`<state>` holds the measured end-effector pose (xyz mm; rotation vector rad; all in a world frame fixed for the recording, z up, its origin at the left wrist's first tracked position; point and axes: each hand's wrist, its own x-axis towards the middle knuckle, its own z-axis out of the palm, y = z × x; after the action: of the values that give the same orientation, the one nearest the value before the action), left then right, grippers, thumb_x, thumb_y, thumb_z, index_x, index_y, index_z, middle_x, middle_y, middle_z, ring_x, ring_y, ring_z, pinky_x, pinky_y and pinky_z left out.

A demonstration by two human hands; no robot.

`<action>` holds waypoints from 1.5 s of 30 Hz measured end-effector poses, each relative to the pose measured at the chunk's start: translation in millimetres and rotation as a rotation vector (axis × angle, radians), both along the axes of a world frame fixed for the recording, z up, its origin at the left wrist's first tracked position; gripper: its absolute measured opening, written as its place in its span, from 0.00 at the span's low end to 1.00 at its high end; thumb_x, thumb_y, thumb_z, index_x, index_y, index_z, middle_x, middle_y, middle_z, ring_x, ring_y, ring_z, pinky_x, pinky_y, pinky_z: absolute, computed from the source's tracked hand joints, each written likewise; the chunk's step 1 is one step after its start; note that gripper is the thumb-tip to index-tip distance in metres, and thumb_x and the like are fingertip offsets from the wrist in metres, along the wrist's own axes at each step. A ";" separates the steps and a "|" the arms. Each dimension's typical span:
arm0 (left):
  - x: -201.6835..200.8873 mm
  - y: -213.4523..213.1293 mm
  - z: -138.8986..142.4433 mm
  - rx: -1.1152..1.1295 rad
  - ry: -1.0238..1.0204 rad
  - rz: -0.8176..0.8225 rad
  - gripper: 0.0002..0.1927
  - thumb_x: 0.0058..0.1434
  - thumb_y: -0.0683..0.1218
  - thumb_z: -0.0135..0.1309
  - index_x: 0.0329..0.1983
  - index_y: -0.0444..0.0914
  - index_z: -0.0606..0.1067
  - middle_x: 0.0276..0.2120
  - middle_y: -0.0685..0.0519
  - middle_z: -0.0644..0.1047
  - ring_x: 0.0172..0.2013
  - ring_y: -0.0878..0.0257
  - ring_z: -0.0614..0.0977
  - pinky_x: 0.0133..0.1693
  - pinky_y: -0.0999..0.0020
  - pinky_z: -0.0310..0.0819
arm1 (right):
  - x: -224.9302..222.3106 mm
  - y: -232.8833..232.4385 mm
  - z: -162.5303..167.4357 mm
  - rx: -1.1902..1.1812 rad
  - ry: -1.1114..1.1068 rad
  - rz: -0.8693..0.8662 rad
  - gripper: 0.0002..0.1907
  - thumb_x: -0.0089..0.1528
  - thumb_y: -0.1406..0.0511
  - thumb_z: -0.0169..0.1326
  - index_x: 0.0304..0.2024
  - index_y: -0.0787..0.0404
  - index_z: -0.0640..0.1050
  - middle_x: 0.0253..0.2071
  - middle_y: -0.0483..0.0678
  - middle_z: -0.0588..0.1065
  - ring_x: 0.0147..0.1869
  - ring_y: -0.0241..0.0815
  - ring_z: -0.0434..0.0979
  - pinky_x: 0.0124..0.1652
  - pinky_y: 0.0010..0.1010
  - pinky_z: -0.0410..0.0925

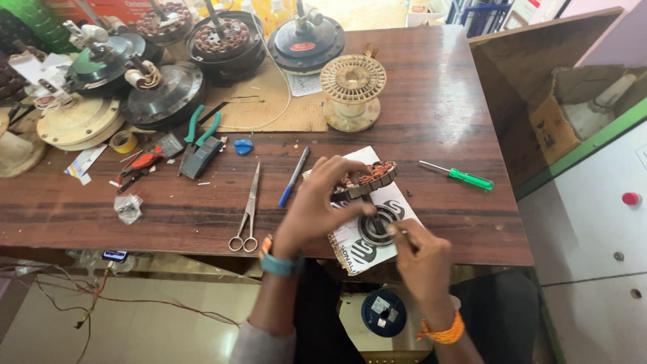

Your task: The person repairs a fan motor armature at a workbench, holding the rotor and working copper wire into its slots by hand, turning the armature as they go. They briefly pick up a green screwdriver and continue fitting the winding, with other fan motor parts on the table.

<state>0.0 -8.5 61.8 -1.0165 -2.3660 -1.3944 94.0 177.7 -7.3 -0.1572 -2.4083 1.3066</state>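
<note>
While the left hand (317, 202) grips the round stator core (367, 178) with copper windings, tilted on edge above a white printed card (357, 246) at the worktop's (438, 114) near edge, the right hand (421, 259) pinches a thin tool (397, 232) near the core's lower side. Step looks like winding or insulation work on the slots. Next move likely needs a steady core and a precise tip. Scissors (248, 216), a blue pen (293, 178) and a green screwdriver (458, 175) lie nearby.

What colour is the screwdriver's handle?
Green, seen in the head view: the screwdriver lies on the table.
</note>
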 end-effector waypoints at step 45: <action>-17.3 -2.1 -37.6 0.606 -0.679 -0.260 0.24 0.66 0.39 0.58 0.64 0.35 0.68 0.41 0.57 0.77 0.41 0.73 0.76 0.44 0.76 0.72 | -52.2 8.9 76.7 0.200 0.238 0.354 0.04 0.57 0.69 0.65 0.34 0.63 0.83 0.28 0.44 0.76 0.19 0.29 0.62 0.20 0.25 0.56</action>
<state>-17.3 -10.6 24.2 -0.7605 -1.9455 -2.6766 41.8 186.6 69.4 0.4735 -2.4082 1.1357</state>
